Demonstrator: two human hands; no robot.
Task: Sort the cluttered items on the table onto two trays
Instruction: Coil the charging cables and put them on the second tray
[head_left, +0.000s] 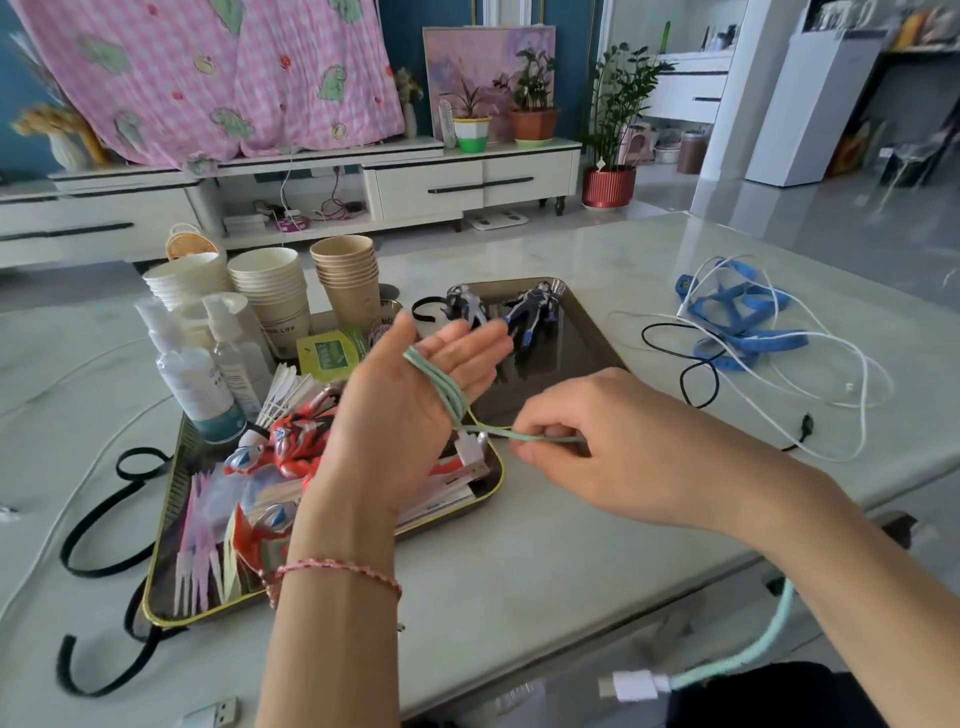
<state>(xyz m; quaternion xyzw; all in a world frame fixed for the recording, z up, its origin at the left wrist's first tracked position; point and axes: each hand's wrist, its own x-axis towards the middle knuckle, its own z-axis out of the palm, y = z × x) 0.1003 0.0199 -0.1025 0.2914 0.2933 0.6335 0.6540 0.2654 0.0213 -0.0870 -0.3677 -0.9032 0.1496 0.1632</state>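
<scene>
A mint-green cable (441, 387) is looped several times around my left hand (415, 395), whose palm is up and fingers are straight. My right hand (582, 441) pinches a strand of that cable just right of the left palm. The cable's free end with a white plug (631, 686) hangs below the table edge. Both hands hover above two dark trays. The left tray (488, 493) holds a red toy figure (291, 441), spray bottles (192, 374), paper cups (270, 291) and packets. The right tray (597, 338) holds two blue-and-silver toy figures (530, 312).
On the table's right lie a tangle of white cable (831, 395), a blue strap (737, 317) and a black cable (696, 374). Black straps (98, 530) curl at the left. A USB plug (218, 714) lies at the front edge. Behind stand a low cabinet and potted plants.
</scene>
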